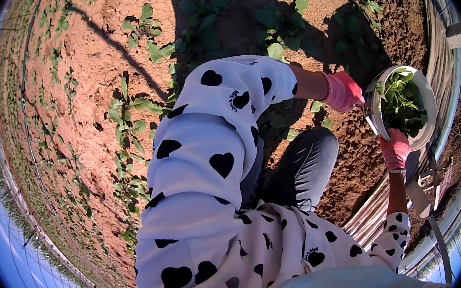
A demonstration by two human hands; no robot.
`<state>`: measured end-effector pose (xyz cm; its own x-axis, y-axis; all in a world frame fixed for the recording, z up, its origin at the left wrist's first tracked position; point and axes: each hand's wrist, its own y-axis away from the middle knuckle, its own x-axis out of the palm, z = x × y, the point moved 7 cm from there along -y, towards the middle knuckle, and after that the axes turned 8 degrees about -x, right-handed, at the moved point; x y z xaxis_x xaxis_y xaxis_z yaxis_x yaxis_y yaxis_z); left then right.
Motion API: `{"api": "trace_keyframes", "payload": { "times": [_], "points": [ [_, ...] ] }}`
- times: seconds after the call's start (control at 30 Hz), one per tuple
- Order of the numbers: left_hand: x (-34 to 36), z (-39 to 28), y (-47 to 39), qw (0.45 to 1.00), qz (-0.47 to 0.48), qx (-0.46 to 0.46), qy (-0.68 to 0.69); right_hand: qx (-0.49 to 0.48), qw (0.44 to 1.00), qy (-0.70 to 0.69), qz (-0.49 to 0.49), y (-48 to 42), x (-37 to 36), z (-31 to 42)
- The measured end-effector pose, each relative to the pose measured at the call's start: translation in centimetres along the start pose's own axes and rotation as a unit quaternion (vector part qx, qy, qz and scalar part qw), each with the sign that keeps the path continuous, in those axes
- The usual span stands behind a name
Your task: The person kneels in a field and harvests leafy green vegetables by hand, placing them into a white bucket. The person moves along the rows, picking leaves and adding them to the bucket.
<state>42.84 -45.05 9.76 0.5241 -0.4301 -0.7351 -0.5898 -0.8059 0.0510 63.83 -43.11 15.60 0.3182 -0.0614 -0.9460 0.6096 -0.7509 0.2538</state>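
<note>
A white plastic bucket [421, 81] is tilted at the right, its mouth turned towards me. Cut leafy greens [404, 102] lie inside it. My right hand [395, 150], in a pink glove, grips the bucket's rim with the fingertips over the edge. From across my body, my left hand [342, 92] reaches to the bucket's outer side, also gloved in pink, with its fingers closed there. A thin pale strip [372, 125] runs beside those fingers; whether it is the bucket's handle I cannot tell.
Low leafy plants [124, 117] grow in rows on dry reddish soil [94, 86]. My bent knee [312, 165] is below the left forearm. Beyond the bucket runs a border of pale stalks or slats [368, 209]. A dark hose-like line [25, 98] crosses the far left.
</note>
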Motion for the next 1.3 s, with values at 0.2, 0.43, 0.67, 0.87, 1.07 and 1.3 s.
{"api": "trace_keyframes", "payload": {
  "times": [0.2,0.43,0.67,0.87,1.07,1.3],
  "points": [
    [2.5,6.4,19.7,0.978,0.053,-0.196,0.055,-0.015,1.0,-0.004,-0.026,0.7,-0.6,-0.5],
    [11.4,10.7,33.7,0.897,-0.005,-0.411,0.165,-0.005,0.999,0.007,-0.035,0.5,-0.7,0.1],
    [12.3,13.8,35.1,0.787,-0.194,-0.496,0.311,0.015,0.999,0.017,-0.023,0.4,-0.4,-0.2],
    [13.1,14.4,34.9,0.738,-0.181,-0.513,0.399,0.008,0.999,0.025,-0.024,0.6,-0.4,0.2],
    [13.5,15.2,34.6,0.739,-0.115,-0.503,0.433,0.014,1.0,0.015,-0.02,0.5,-0.1,0.0],
    [13.5,15.8,34.0,0.717,-0.088,-0.509,0.468,0.013,0.999,0.026,-0.02,0.4,-0.4,0.5]
  ]
}}
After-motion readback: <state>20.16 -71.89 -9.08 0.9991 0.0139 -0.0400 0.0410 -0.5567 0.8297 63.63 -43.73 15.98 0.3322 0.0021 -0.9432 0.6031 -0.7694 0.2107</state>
